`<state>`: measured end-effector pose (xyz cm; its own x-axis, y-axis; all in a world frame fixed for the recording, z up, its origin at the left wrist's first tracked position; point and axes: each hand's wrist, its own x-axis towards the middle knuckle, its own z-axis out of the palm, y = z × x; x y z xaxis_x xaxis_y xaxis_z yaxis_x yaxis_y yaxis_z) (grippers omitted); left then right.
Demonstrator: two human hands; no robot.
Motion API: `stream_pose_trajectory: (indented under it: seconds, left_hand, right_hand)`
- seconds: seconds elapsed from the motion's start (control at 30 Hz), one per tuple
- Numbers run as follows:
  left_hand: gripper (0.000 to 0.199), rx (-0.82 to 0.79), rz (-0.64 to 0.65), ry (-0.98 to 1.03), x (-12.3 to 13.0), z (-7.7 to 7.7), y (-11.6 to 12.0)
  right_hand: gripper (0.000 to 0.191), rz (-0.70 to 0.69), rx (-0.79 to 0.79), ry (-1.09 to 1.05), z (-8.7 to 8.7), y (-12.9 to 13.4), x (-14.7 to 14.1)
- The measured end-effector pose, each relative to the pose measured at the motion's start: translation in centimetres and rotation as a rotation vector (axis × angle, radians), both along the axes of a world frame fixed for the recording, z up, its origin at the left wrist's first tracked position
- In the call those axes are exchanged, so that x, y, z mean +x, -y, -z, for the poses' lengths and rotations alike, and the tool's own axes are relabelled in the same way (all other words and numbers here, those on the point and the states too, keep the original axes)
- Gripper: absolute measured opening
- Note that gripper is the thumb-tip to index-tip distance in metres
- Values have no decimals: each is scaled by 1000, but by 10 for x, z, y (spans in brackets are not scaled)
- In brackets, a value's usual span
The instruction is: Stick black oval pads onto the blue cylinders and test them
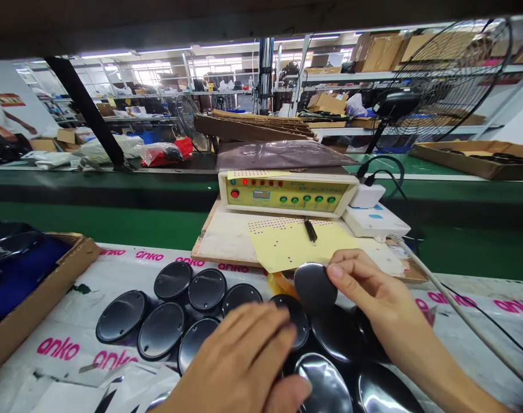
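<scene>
My right hand (pixel 379 298) pinches the edge of a round black disc (pixel 315 288) between thumb and fingers, holding it tilted above other parts. Lower and to the left, my left hand (pixel 244 361) reaches over the round black parts with fingers stretched out, slightly blurred; nothing shows in its grasp. Several such parts, with small holes near their rims, lie in rows; one black part (pixel 161 331) is left of that hand. Larger glossy black parts (pixel 324 381) sit between and below my hands. A strip of orange-yellow material (pixel 281 284) shows behind the held disc.
A control box (pixel 287 192) with buttons stands on a wooden board (pixel 227 232), where a yellow dotted sheet (pixel 270 249) and a small black object (pixel 310 230) lie. A grey cable (pixel 454 304) crosses the right side. On the left is a cardboard box (pixel 78 267); a fan (pixel 442 86) stands behind.
</scene>
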<state>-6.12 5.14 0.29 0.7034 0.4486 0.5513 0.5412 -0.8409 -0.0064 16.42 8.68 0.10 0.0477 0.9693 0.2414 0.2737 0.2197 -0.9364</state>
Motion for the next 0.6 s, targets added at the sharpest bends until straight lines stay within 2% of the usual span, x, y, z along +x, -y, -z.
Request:
stream_pose_trajectory:
  seconds: [0.1,0.17,0.23,0.3,0.6]
  left_hand:
    - [53,172,-62,-114,1,1,-10]
    - [40,212,-41,-104,-2,9,-7]
    - [31,212,-60,-39,-8,16,0]
    - [34,200,-88,13,-14,19,6]
    - [36,146,-87,16,-21,16,5]
  right_hand:
    - [25,27,1,109,3,2,-2]
    - [26,8,-21,177,3,5,-5]
    - [28,-25,-46,252,2,9,-9]
    - [31,-61,-67,327,2,12,-13]
    - [31,-111,-91,445,7,14,-19]
